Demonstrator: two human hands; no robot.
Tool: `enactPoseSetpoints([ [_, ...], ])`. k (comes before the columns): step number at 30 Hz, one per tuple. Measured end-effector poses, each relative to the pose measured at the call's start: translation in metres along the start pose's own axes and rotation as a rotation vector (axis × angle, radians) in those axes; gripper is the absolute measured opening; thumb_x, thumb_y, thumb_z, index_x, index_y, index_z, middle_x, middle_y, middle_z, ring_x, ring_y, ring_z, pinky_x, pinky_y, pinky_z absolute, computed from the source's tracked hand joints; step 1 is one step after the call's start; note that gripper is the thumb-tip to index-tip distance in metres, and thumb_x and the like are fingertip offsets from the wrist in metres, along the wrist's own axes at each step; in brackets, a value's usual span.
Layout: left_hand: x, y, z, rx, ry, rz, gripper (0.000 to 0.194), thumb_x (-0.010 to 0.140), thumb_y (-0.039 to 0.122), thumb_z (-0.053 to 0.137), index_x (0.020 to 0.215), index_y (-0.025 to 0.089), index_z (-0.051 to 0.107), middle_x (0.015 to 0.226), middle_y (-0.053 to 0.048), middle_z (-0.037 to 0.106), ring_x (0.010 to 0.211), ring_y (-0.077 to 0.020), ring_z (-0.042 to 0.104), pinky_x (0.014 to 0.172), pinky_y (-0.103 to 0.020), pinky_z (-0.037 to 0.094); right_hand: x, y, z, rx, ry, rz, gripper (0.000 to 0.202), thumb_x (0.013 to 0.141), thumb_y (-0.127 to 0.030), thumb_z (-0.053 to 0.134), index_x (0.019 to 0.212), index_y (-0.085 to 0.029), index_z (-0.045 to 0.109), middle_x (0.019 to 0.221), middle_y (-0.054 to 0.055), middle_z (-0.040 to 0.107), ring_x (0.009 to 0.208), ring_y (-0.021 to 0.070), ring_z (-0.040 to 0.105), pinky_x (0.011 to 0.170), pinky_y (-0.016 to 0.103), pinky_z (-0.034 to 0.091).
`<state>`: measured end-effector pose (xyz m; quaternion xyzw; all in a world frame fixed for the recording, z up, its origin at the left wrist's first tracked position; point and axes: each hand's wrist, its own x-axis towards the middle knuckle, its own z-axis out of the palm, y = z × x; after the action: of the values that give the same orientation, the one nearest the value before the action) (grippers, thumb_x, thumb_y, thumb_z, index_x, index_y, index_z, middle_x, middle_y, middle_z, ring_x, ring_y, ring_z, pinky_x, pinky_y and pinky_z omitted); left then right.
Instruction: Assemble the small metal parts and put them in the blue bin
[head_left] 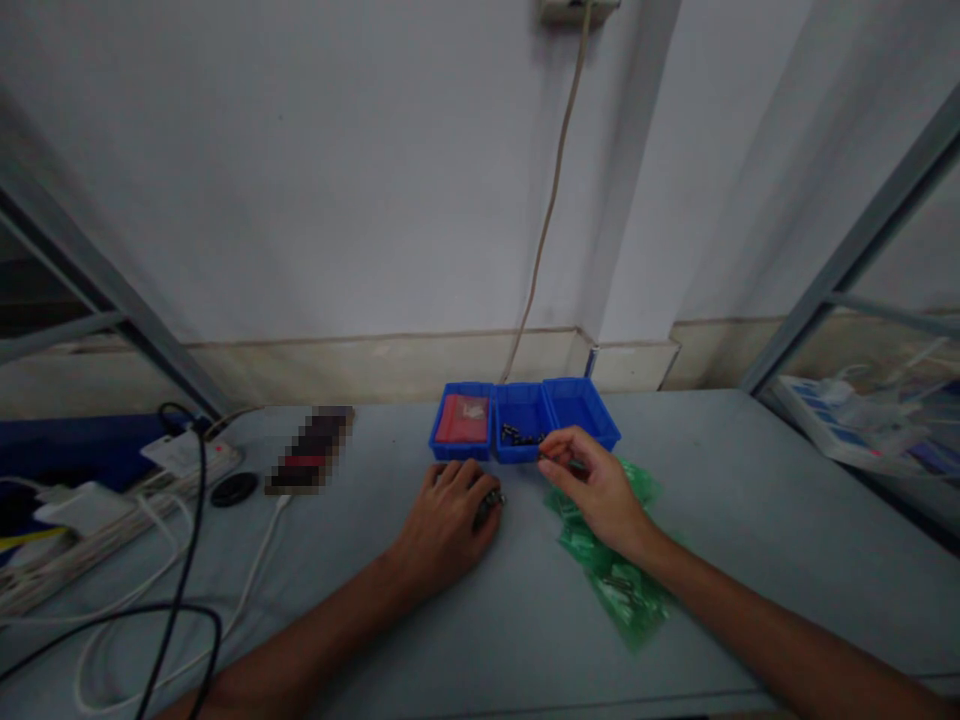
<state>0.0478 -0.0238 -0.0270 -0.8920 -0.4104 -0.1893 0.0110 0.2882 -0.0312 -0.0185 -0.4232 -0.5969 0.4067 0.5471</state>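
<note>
My left hand point(451, 515) rests on the table just in front of the bins, its fingers curled. Small dark metal parts point(489, 503) show between its thumb and index finger. At the front right of the middle blue bin point(523, 400), my right hand point(592, 490) is closed in a pinch. What its fingertips hold is too small to make out. Several small dark metal parts point(516, 436) lie in that bin. Green plastic bags point(622, 590) with small parts inside lie beneath and beside my right hand and wrist.
The left blue bin point(435, 435) holds red packets point(460, 420); another blue bin point(577, 405) stands at the right. A phone point(311, 450), a round black object point(234, 489), cables point(255, 575) and a power strip point(56, 580) lie left. Metal frame bars point(862, 240) flank the table.
</note>
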Motion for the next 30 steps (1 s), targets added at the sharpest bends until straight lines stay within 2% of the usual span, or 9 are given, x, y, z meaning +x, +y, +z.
enactPoseSetpoints([
  [2,0.0007,-0.0009,0.0011,0.007,-0.017,-0.004,0.016,0.103,0.028,0.061,0.117,0.024,0.068,0.112,-0.007,0.067,0.105,-0.0280,0.060,0.097,-0.048,0.043,0.0017,-0.0015,0.0001,0.234,-0.074,0.161,0.020,0.093,-0.038,0.078,0.108,-0.025,0.072,0.091,0.001,0.068,0.067,0.0142,0.053,0.057,0.027,0.039],
  [5,0.0016,-0.0028,0.0033,0.010,-0.040,-0.002,0.017,0.106,0.030,0.058,0.118,0.024,0.068,0.113,-0.007,0.066,0.106,-0.0275,0.060,0.097,-0.048,0.044,0.0046,-0.0039,-0.0008,0.526,-0.131,0.345,0.026,0.089,-0.038,0.082,0.107,-0.023,0.073,0.088,0.001,0.067,0.060,0.0100,0.048,0.054,0.024,0.036],
  [10,0.0017,-0.0037,0.0038,0.000,-0.051,0.021,0.018,0.107,0.029,0.057,0.122,0.024,0.066,0.117,-0.007,0.065,0.108,-0.0265,0.059,0.098,-0.046,0.045,0.0071,-0.0076,-0.0020,0.665,-0.117,0.385,0.026,0.086,-0.037,0.086,0.102,-0.020,0.076,0.071,-0.004,0.053,0.054,0.0073,0.038,0.051,0.021,0.032],
  [13,0.0014,-0.0024,0.0024,-0.006,-0.059,0.039,0.017,0.108,0.028,0.056,0.122,0.024,0.066,0.116,-0.007,0.065,0.109,-0.0264,0.059,0.098,-0.046,0.044,0.0069,-0.0067,-0.0019,0.637,-0.096,0.370,0.023,0.087,-0.037,0.085,0.101,-0.021,0.076,0.070,-0.004,0.052,0.054,0.0078,0.038,0.050,0.021,0.031],
  [17,0.0010,-0.0011,0.0019,-0.013,-0.061,0.055,0.017,0.108,0.027,0.055,0.123,0.025,0.064,0.117,-0.006,0.064,0.108,-0.0260,0.058,0.098,-0.046,0.044,0.0065,-0.0028,-0.0018,0.499,-0.057,0.302,0.026,0.090,-0.038,0.081,0.111,-0.023,0.078,0.088,0.002,0.067,0.062,0.0101,0.051,0.053,0.022,0.039],
  [20,0.0011,-0.0006,0.0018,-0.011,-0.074,0.053,0.017,0.108,0.026,0.055,0.123,0.025,0.064,0.118,-0.006,0.064,0.108,-0.0259,0.058,0.098,-0.045,0.044,0.0065,-0.0011,-0.0012,0.365,-0.070,0.232,0.028,0.091,-0.037,0.080,0.115,-0.023,0.077,0.098,0.005,0.072,0.069,0.0128,0.058,0.057,0.024,0.044],
  [26,0.0020,0.0008,0.0002,-0.009,-0.080,0.040,0.016,0.108,0.024,0.055,0.120,0.025,0.066,0.117,-0.006,0.065,0.106,-0.0257,0.059,0.096,-0.044,0.044,0.0074,-0.0002,-0.0008,0.167,-0.035,0.111,0.029,0.084,-0.039,0.086,0.106,-0.023,0.075,0.084,0.000,0.065,0.069,0.0153,0.056,0.055,0.026,0.045],
  [30,0.0021,0.0006,0.0000,-0.023,-0.077,0.044,0.016,0.109,0.024,0.054,0.120,0.024,0.066,0.117,-0.007,0.065,0.107,-0.0257,0.058,0.097,-0.045,0.044,0.0098,0.0002,-0.0038,0.005,0.060,0.016,0.025,0.080,-0.035,0.089,0.096,-0.023,0.074,0.084,0.000,0.065,0.078,0.0181,0.059,0.066,0.029,0.047],
])
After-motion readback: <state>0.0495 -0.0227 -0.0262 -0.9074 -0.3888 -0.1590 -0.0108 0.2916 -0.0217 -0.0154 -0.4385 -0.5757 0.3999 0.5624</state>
